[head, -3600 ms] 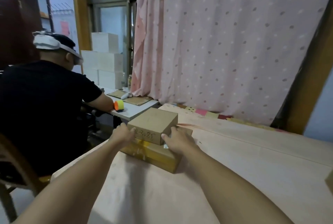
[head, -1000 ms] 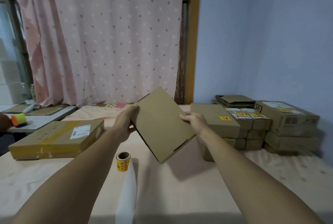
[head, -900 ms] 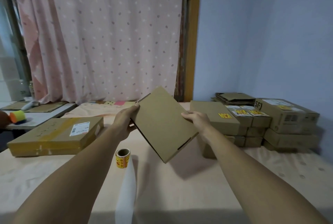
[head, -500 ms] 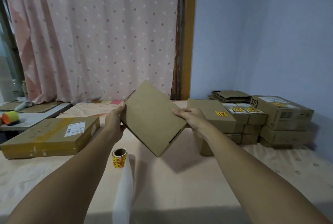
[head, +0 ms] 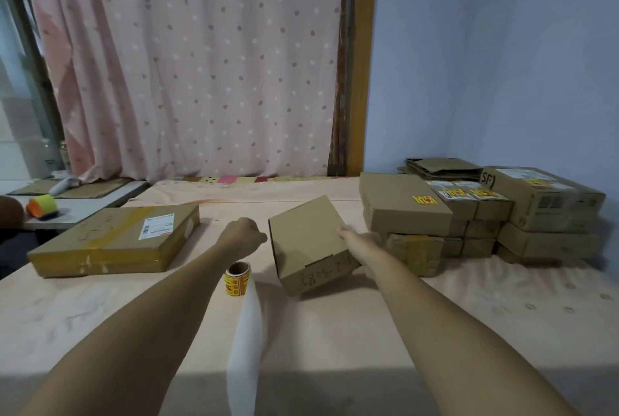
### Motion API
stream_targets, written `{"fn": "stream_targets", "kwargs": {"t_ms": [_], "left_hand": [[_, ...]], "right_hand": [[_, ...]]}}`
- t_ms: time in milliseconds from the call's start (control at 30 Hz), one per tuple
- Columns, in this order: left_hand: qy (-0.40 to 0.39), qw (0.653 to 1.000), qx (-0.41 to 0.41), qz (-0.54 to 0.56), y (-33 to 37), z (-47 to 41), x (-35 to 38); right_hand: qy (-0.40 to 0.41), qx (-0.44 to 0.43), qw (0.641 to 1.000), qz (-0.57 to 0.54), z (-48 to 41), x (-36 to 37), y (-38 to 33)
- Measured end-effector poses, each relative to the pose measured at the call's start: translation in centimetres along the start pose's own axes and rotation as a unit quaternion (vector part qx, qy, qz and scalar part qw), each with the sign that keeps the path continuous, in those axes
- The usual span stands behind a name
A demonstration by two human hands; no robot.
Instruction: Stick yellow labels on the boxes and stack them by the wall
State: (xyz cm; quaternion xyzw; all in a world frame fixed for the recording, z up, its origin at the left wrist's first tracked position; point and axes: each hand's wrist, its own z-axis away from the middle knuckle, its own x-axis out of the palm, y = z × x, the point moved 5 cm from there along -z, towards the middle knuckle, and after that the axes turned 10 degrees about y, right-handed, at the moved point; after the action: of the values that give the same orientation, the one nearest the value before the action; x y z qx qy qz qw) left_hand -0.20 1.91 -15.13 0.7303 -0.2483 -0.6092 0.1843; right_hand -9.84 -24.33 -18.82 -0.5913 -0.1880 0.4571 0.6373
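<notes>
The table (head: 335, 348) carries a labelled stack (head: 469, 214) well right of the roll (head: 237, 278) and a taped parcel (head: 114, 238) to its left; the stack's rear boxes are partly hidden. The plain brown box (head: 308, 241), with handwriting on its near side, sits tilted just right of and behind the roll, lower than 0.5 s ago, when it was held aloft. The right hand (head: 360, 236) grips its right edge with its fingers hidden, while the grip of the left hand (head: 243, 236), curled beside its left edge, cannot be determined.

Handwritten "SF" on stacked box (head: 549, 201), unreadable pen scrawl on tilted box (head: 304, 234)
</notes>
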Motion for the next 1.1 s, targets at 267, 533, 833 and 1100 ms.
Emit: {"fn": "stream_targets", "kwargs": {"t_ms": [267, 533, 833, 1100], "left_hand": [[-0.012, 0.939, 0.132, -0.319, -1.9, 2.3, 1.7], [0.033, 0.989, 0.034, -0.139, -3.3, 0.9, 0.9], [0.018, 0.950, 0.084, 0.300, 1.4, 2.3, -2.8], [-0.034, 0.942, 0.120, 0.311, 1.4, 3.3, -3.0]], "right_hand": [[0.007, -0.046, 0.983, 0.177, -0.2, 1.5, 1.8], [0.106, -0.240, 0.916, 0.302, 1.1, 2.4, -1.4], [-0.089, -0.097, 0.991, -0.039, 4.8, 8.1, -4.9], [-0.091, -0.145, 0.975, -0.143, 3.9, 7.7, -6.0]]}}
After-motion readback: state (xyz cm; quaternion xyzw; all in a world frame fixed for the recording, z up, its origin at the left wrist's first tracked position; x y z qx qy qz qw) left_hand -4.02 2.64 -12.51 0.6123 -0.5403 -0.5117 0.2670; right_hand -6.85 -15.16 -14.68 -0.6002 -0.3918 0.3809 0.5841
